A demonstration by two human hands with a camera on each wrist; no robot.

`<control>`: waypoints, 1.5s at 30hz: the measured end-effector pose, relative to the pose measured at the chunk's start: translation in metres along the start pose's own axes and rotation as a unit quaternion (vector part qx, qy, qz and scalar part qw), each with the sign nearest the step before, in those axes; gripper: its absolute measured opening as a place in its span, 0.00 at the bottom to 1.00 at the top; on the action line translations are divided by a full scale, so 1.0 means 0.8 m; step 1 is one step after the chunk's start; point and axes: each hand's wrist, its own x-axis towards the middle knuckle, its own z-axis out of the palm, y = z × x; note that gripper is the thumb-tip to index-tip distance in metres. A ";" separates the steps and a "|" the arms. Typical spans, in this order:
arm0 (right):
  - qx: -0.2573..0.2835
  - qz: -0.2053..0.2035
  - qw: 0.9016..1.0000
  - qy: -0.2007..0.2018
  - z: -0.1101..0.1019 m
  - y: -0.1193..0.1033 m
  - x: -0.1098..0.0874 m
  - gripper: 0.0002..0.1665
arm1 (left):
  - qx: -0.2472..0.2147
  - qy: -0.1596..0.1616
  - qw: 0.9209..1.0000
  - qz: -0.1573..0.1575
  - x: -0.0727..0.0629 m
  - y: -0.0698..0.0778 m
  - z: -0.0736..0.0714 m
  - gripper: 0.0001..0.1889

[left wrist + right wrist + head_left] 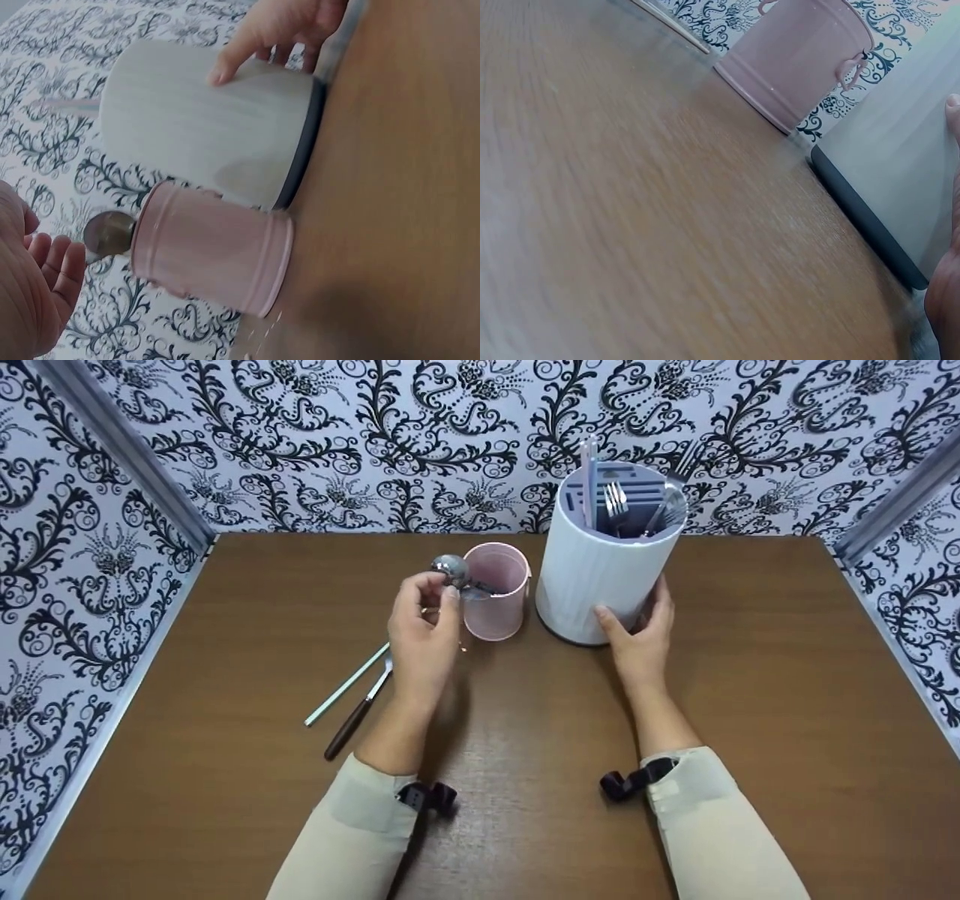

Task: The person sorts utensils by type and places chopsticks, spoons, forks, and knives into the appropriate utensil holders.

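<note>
My left hand (425,622) is beside the rim of a pink cup (495,619). Its fingertips are close to the bowl of a metal spoon (450,566) that leans out of the cup; in the left wrist view the fingers are loosely bent, with the spoon bowl (109,233) just beyond them. My right hand (643,641) holds the lower side of a tall white cutlery holder (600,577), thumb on the front and fingers around the right side. Forks (616,502) and pastel chopsticks (588,487) stand in its slotted grey top.
On the table (525,780), left of the left forearm, lie a pale green chopstick (346,685) and a dark-handled fork (352,724), its far end partly hidden by the hand. A patterned wall (450,450) rises behind the table's back edge.
</note>
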 end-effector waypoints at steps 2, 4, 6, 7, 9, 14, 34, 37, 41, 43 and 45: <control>0.000 -0.002 1.000 0.000 -0.001 0.001 0.000 0.58 | 0.012 0.002 1.000 -0.008 0.004 -0.002 -0.005 0.09; -0.003 -0.003 1.000 -0.001 -0.002 0.001 -0.001 0.58 | 0.023 0.004 1.000 -0.019 0.008 -0.003 -0.009 0.09; -0.005 -0.004 1.000 -0.001 -0.002 0.001 -0.001 0.58 | 0.037 0.002 0.999 -0.034 0.011 -0.005 -0.012 0.09; -0.005 -0.004 1.000 -0.002 -0.002 0.001 -0.001 0.58 | 0.045 -0.002 0.998 -0.042 0.012 -0.006 -0.013 0.09; -0.007 -0.004 1.000 -0.002 -0.002 0.001 -0.001 0.58 | 0.064 -0.013 0.996 -0.057 0.014 -0.008 -0.015 0.10; -0.012 -0.003 1.000 -0.001 -0.002 0.001 -0.001 0.58 | 0.152 -0.065 0.982 -0.092 0.018 -0.014 -0.021 0.16; 0.005 -0.005 1.000 -0.004 0.000 0.000 -0.001 0.58 | 0.458 -0.263 0.838 -0.137 0.017 -0.032 -0.047 0.26; 0.008 -0.007 1.000 -0.005 0.000 0.000 0.000 0.58 | 0.482 -0.278 0.819 -0.139 0.015 -0.031 -0.049 0.27; 0.005 -0.006 1.000 -0.005 0.000 0.001 0.000 0.58 | 0.508 -0.292 0.798 -0.140 0.012 -0.030 -0.050 0.24; 0.004 -0.005 1.000 -0.004 0.000 0.001 0.000 0.58 | 0.516 -0.295 0.792 -0.138 0.011 -0.030 -0.050 0.21; 0.003 -0.004 1.000 -0.004 0.000 0.000 0.000 0.58 | 0.521 -0.300 0.788 -0.134 0.010 -0.030 -0.049 0.18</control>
